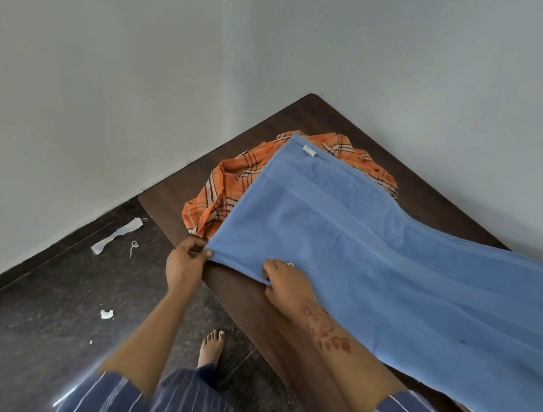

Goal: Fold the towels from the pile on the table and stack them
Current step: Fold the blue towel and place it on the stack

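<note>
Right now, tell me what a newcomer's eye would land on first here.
The big blue towel spread across the dark table, its near edge pinched by the left hand and the right hand. Behind it, by the wall, a crumpled orange checked cloth lies partly under the towel.

One dark wooden table [317,116] is the landmark. On it lie two towels: one blue towel [397,263] and, behind it, one crumpled orange checked towel [227,180]. Two hands reach the table's near edge: left hand [185,263], right hand [289,286]. Below the table show two bare feet [212,345].
</note>
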Tool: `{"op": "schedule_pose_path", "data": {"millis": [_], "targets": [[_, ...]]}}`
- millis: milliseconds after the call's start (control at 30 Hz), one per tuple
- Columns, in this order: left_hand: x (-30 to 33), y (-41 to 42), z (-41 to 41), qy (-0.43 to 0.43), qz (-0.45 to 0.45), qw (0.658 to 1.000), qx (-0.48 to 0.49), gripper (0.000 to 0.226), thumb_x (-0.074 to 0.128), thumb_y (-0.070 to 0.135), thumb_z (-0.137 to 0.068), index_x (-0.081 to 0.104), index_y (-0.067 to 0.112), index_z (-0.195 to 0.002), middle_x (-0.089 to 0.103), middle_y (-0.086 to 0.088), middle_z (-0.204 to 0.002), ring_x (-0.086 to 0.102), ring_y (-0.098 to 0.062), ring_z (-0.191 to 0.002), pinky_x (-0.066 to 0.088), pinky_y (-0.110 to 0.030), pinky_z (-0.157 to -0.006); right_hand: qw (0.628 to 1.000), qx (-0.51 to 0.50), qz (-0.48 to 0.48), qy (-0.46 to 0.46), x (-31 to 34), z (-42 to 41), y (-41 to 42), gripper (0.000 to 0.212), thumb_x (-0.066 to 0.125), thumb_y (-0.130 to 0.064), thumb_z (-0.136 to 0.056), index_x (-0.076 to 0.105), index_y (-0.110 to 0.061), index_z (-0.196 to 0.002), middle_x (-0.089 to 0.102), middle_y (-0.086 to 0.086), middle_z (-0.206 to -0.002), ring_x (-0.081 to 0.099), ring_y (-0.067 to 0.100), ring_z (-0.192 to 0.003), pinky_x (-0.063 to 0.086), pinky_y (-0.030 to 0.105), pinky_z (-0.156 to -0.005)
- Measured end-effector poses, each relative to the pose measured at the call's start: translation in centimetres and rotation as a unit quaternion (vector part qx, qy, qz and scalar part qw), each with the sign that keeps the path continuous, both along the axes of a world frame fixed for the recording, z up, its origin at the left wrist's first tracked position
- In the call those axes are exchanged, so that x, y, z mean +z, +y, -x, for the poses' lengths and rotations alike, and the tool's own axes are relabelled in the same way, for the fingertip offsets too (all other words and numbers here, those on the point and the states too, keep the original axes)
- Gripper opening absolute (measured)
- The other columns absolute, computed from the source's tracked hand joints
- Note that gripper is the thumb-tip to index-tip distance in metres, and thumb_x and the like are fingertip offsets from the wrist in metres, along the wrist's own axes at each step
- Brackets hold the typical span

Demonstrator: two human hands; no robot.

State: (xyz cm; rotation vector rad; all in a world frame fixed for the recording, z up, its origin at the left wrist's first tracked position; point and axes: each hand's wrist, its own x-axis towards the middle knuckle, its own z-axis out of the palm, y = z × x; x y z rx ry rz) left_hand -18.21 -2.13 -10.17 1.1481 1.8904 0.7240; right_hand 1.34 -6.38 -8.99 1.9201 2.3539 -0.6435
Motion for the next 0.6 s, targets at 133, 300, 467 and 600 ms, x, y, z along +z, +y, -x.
{"op": "schedule_pose_path", "data": {"millis": [133,300,467,600], "targets": [[-0.4,0.3,-1.5,-0.016,0.0,1.0,0.001,0.026,0.055,0.011,-0.087,0.056,0.01,-0.113,0.054,-0.011,-0.119,0.055,-0.026,-0.103,0.044,-0.035,-0.084,0.998,-0.008,-0.004,0.064,-1.1,-0.3,-1.3,0.02,0.052,-0.014,-0.084,0.056,-0.007,-0.103,0.057,0.012,-0.105,0.052,0.032,-0.1,0.043,0.044,-0.084],[0.8,-1.7,-5.8,-0.089,0.068,0.952,0.284,0.05,0.05,0.028,-0.092,0.036,0.004,-0.133,0.037,-0.017,-0.137,0.048,-0.037,-0.116,0.042,-0.046,-0.093,0.939,-0.252,-0.102,0.211,-1.2,-3.8,-5.1,0.008,0.053,-0.008,-0.086,0.06,-0.011,-0.089,0.06,0.001,-0.081,0.055,0.018,-0.079,0.042,0.031,-0.067],[0.5,-4.0,-10.9,-0.254,0.143,0.916,0.275,0.073,0.063,0.044,-0.085,0.025,0.012,-0.139,0.05,-0.019,-0.128,0.057,-0.037,-0.106,0.05,-0.045,-0.085,0.785,-0.499,-0.129,0.343,-0.2,-9.9,-9.6,0.01,0.056,-0.002,-0.089,0.06,-0.009,-0.081,0.052,-0.002,-0.06,0.05,0.006,-0.049,0.045,0.035,-0.057],[0.1,-2.4,-12.2,-0.301,0.128,0.899,0.293,0.082,0.072,0.035,-0.079,0.029,0.008,-0.143,0.05,-0.01,-0.132,0.055,-0.027,-0.111,0.046,-0.037,-0.086,0.722,-0.586,-0.219,0.297,2.2,-14.1,-13.6,0.009,0.055,-0.006,-0.09,0.057,-0.013,-0.086,0.052,-0.002,-0.06,0.05,0.014,-0.051,0.045,0.039,-0.057]]}}
